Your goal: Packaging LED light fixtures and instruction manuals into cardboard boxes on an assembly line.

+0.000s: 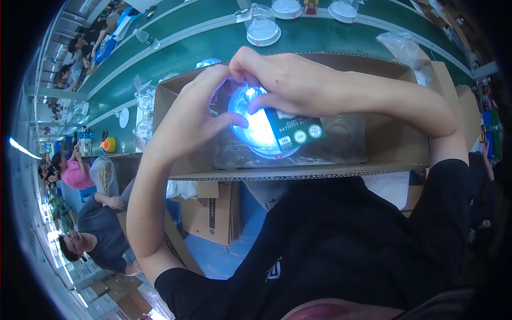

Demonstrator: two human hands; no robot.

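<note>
A clear round dome (261,140), lit bright bluish-white from inside, is between my two hands above an open cardboard box. My left hand (205,109) curls round its left side, with the thumb on the clear surface and the other fingertips partly hidden. From the upper right my right hand (290,82) grips the dome's top, its thumb bent over the front and its fingers meeting those of the left. A dark green printed tag (301,130) hangs off the dome's right side. Glare hides what is inside.
The cardboard box (394,141) holds clear plastic wrap (341,141). Behind it, a green conveyor belt (208,37) carries similar clear domes (263,29) and a plastic bottle (146,38). Flattened cartons (210,216) stand below on the left. A co-worker in grey (104,234) is at lower left.
</note>
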